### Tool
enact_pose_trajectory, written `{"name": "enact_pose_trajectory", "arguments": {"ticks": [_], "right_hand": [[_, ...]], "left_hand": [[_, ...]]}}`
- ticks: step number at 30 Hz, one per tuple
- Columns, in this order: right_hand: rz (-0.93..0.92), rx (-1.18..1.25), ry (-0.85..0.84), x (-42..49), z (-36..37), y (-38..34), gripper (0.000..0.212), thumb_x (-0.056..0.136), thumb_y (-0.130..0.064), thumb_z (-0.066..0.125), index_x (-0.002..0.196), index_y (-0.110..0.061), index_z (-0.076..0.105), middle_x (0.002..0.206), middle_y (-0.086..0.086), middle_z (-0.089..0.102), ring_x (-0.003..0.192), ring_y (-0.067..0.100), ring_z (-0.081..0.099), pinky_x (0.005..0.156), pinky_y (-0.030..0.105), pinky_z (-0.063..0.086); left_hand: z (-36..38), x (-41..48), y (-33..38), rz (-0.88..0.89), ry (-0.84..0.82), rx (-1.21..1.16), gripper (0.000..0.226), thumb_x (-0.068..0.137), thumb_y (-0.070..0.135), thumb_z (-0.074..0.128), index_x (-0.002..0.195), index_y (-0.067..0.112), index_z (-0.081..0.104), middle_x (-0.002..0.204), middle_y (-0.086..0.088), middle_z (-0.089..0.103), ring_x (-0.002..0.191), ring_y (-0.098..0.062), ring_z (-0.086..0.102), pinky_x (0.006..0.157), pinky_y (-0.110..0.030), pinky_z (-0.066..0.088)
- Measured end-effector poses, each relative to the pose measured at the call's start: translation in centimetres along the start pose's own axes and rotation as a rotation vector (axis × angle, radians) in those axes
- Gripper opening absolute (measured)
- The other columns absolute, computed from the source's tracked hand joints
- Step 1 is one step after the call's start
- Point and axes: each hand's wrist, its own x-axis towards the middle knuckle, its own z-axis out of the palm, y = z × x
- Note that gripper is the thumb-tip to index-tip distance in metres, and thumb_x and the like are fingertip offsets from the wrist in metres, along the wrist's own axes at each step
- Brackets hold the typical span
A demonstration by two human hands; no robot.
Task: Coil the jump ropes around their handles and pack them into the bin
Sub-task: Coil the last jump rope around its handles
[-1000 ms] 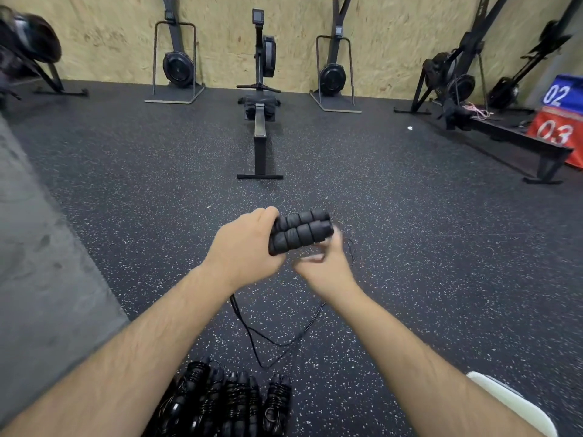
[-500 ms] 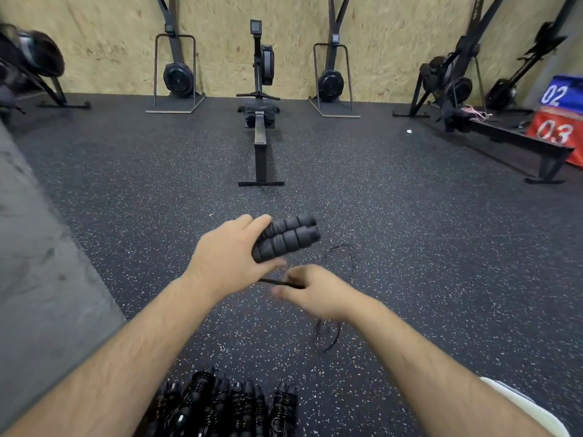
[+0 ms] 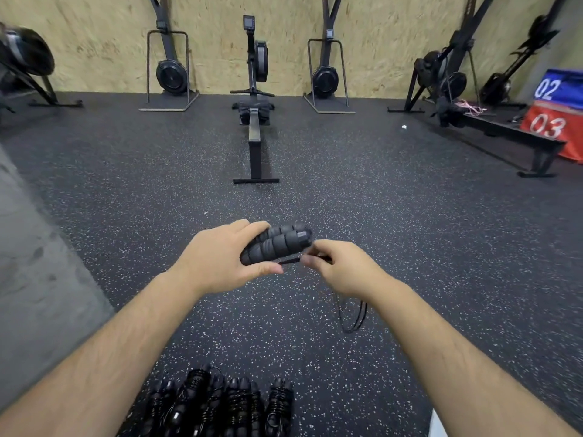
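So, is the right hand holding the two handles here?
No, the left hand grips both handles; the right hand pinches the rope beside them.

We see a rowing machine (image 3: 254, 121) on the speckled rubber floor (image 3: 410, 216), upright machines along the wooden wall (image 3: 94, 33), and numbered boxes (image 3: 555, 111) at right.

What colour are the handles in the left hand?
Black, ribbed foam; the handles held by the left hand show in the head view.
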Motion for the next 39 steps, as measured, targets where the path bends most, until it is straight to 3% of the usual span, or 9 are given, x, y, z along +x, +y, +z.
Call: {"name": "enact_pose_trajectory", "arguments": {"ticks": [5,8,12,19,22,27,34,37,39], "right_hand": [[0.189,0.383,-0.065,0.4,-1.8,0.0,0.036,0.095,-0.033,0.054,0.060,-0.025,0.061,0.058,-0.010,0.050,0.054,0.014,0.039,0.056,0.029,0.030],[0.333,0.653,-0.177,-0.2,-2.1,-0.8,0.045,0.088,-0.064,0.051,0.069,-0.025,0.060,0.064,-0.009,0.050,0.048,0.010,0.035,0.050,0.027,0.028],[0.186,0.145,-0.003,-1.0,-0.5,-1.7,0.048,0.089,-0.066,0.054,0.077,-0.020,0.058,0.067,-0.009,0.057,0.062,0.011,0.053,0.058,0.028,0.039],[0.018,-0.102,0.127,-1.9,-0.7,-3.2,0.030,0.096,-0.039,0.059,0.073,-0.030,0.042,0.072,-0.015,0.049,0.075,0.016,0.053,0.066,0.029,0.036],[-0.043,-0.270,0.169,-2.4,-1.1,-4.0,0.013,0.096,-0.034,0.051,0.091,-0.023,0.049,0.092,-0.006,0.058,0.090,0.024,0.060,0.069,0.031,0.041],[-0.268,-0.450,0.095,-3.1,-3.2,-4.2,0.022,0.096,-0.025,0.047,0.113,-0.026,0.061,0.109,-0.009,0.064,0.101,0.020,0.062,0.084,0.037,0.050],[-0.173,0.081,0.137,-0.1,-3.1,-0.3,0.013,0.098,-0.021,0.055,0.093,-0.031,0.063,0.090,-0.015,0.063,0.089,0.012,0.060,0.085,0.039,0.051],[-0.034,0.216,-0.026,-0.5,-0.4,-1.0,0.024,0.094,0.000,0.054,0.114,-0.011,0.063,0.094,-0.006,0.057,0.089,0.014,0.050,0.076,0.028,0.043],[-0.015,0.102,-0.048,-0.7,1.7,-2.2,0.028,0.099,-0.006,0.050,0.125,-0.004,0.058,0.107,0.006,0.062,0.093,0.018,0.053,0.075,0.023,0.041]], "left_hand": [[0.5,0.0,0.5,0.114,-0.002,0.065,0.090,0.080,0.092,0.019,0.143,0.033,0.044,0.107,0.014,0.058,0.097,-0.014,0.063,0.071,-0.031,0.048],[1.3,0.2,0.9,0.121,0.046,0.127,0.087,0.081,0.092,0.017,0.135,0.032,0.050,0.097,0.011,0.057,0.086,-0.018,0.065,0.062,-0.031,0.049],[2.6,0.3,1.2,0.108,0.088,0.170,0.077,0.080,0.090,0.032,0.123,0.030,0.055,0.089,0.009,0.055,0.076,-0.021,0.064,0.057,-0.033,0.051],[3.1,0.5,1.3,0.048,0.051,0.091,0.070,0.075,0.088,0.046,0.119,0.033,0.050,0.091,0.011,0.052,0.083,-0.019,0.061,0.066,-0.035,0.051],[2.9,0.5,1.4,-0.004,0.003,0.061,0.061,0.073,0.087,0.047,0.107,0.037,0.047,0.091,0.013,0.050,0.087,-0.016,0.059,0.067,-0.034,0.051],[2.2,0.3,1.1,-0.009,-0.118,0.037,0.061,0.070,0.087,0.047,0.106,0.037,0.049,0.088,0.013,0.051,0.085,-0.014,0.058,0.071,-0.033,0.049],[0.1,-1.2,2.6,0.087,-0.156,-0.468,0.048,0.073,0.068,0.071,0.105,0.034,0.058,0.090,0.014,0.062,0.088,-0.006,0.059,0.081,-0.030,0.050],[-0.4,-1.1,3.3,0.057,0.014,-0.439,0.053,0.072,0.072,0.069,0.107,0.033,0.059,0.091,0.014,0.062,0.088,-0.004,0.059,0.081,-0.028,0.049],[-0.2,-0.8,3.1,0.014,0.125,-0.360,0.056,0.071,0.074,0.068,0.107,0.032,0.058,0.087,0.012,0.059,0.083,-0.008,0.056,0.076,-0.030,0.047]]}}
